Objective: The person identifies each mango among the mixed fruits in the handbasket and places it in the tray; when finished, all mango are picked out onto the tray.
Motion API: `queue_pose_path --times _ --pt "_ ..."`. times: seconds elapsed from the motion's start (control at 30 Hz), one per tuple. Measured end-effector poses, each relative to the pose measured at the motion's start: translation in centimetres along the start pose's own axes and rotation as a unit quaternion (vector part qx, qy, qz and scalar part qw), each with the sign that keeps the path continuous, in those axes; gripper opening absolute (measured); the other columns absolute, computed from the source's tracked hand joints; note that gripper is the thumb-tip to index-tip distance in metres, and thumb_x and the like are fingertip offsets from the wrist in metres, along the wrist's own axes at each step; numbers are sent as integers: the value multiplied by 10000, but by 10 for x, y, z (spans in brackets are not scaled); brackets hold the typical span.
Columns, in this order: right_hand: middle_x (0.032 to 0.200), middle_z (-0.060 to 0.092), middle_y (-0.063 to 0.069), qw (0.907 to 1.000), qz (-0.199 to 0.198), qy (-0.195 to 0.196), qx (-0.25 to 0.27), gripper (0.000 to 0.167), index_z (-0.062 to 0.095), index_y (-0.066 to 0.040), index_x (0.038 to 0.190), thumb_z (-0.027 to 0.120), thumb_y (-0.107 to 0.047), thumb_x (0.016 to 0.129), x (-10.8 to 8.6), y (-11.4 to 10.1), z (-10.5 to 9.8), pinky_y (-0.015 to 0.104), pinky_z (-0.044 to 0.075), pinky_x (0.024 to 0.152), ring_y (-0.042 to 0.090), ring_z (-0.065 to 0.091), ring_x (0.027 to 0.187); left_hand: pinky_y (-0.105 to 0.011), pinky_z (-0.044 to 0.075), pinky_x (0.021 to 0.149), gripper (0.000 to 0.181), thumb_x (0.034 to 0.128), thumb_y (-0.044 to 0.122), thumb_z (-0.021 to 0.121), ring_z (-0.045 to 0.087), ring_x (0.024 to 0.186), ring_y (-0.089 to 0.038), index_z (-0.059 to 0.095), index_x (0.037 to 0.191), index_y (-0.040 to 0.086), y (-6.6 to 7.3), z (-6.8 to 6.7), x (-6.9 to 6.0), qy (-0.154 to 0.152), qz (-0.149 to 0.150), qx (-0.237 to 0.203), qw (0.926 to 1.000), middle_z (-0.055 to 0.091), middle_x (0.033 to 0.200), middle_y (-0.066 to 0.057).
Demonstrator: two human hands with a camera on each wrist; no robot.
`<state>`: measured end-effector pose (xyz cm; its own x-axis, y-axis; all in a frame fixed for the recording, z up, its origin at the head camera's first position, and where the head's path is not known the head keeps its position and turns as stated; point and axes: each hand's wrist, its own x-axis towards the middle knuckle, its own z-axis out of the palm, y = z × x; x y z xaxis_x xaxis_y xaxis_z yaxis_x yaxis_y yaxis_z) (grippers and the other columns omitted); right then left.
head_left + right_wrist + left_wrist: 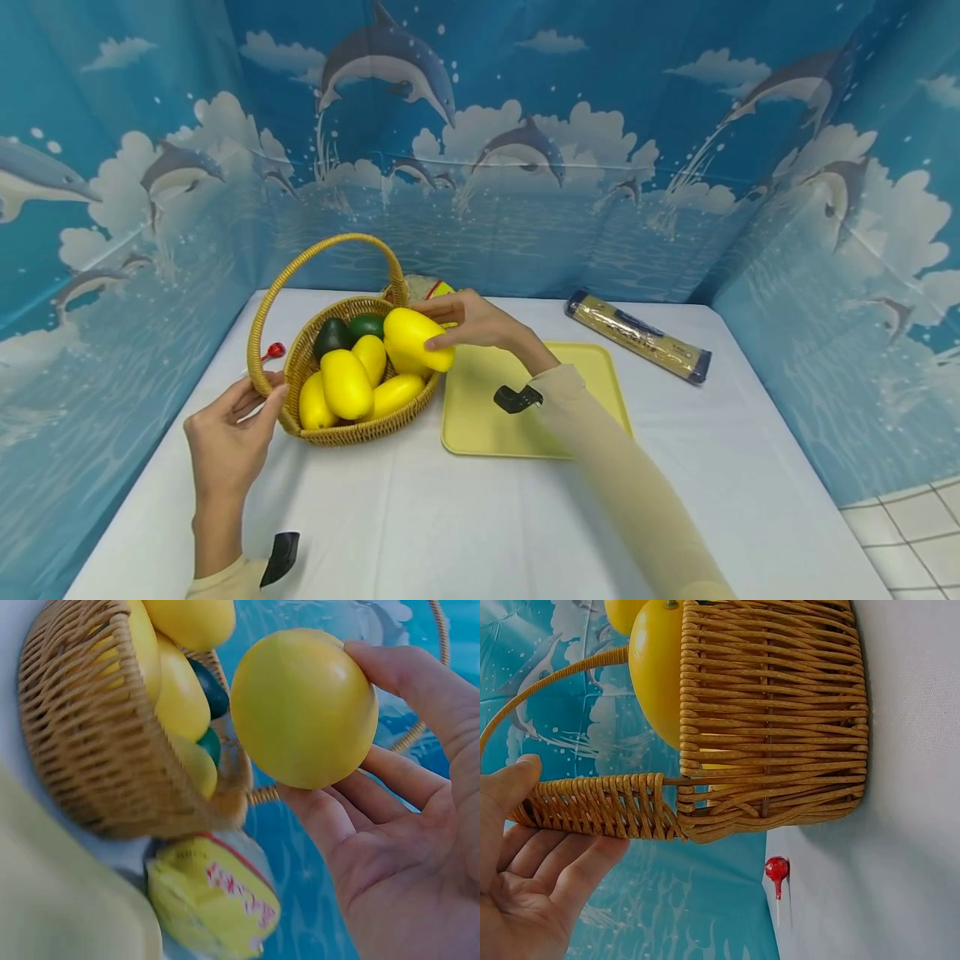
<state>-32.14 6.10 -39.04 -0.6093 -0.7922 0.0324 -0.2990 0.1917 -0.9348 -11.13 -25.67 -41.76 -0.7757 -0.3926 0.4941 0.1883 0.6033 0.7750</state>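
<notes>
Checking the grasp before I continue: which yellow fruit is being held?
The yellow fruit gripped by the right hand; the other yellow fruits lie in the basket, untouched by either hand.

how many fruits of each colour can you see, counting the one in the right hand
Yellow fruits in the basket: 4
Yellow fruit in the right hand: 1
Dark green fruits in the basket: 2
Total visible: 7

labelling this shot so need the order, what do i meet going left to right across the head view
Left hand → wicker basket → pale yellow tray → long gold packet
</notes>
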Motion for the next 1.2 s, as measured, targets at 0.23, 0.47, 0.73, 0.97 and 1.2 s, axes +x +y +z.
queue_pose_path --times 0.23,0.47,0.73,0.97,1.2 --pt "1629 521 160 9996 146 228 113 670 513 -5 1581 784 -28 969 -40 9 -16 467 482 1202 354 517 1489 -39 532 741 292 930 54 853 626 959 239 792 1202 -34 0 -1 -1 33 111 -47 9999 813 1100 -177" --pt "1611 528 200 9977 252 544 313 664 505 27 1574 775 -6 967 -69 26 -23 450 516 1167 387 509 1488 -42 534 743 298 920 44 860 634 960 234 795 1201 -29 -1 -2 -1 55 148 -70 9999 814 1092 -174" --pt "1589 558 182 9936 610 837 445 680 513 -1 1579 798 -57 964 -84 57 -22 441 506 1176 355 538 1469 -46 537 742 287 921 40 857 637 959 230 794 1190 -39 -1 -1 -1 31 145 -110 9998 813 1090 -182" --pt "1589 553 194 9894 852 1057 522 673 531 18 1559 809 -50 950 -85 80 -18 485 434 1236 379 533 1467 -43 534 741 288 923 38 855 632 956 235 794 1195 -35 -2 -1 -1 43 137 -98 9998 812 1093 -186" --pt "1592 551 193 9870 1015 1207 302 663 546 16 1549 822 -81 954 -82 89 -11 498 413 1252 388 523 1472 -44 535 741 298 926 52 856 628 959 239 793 1206 -28 -1 -1 -1 45 88 -67 9999 813 1100 -178"
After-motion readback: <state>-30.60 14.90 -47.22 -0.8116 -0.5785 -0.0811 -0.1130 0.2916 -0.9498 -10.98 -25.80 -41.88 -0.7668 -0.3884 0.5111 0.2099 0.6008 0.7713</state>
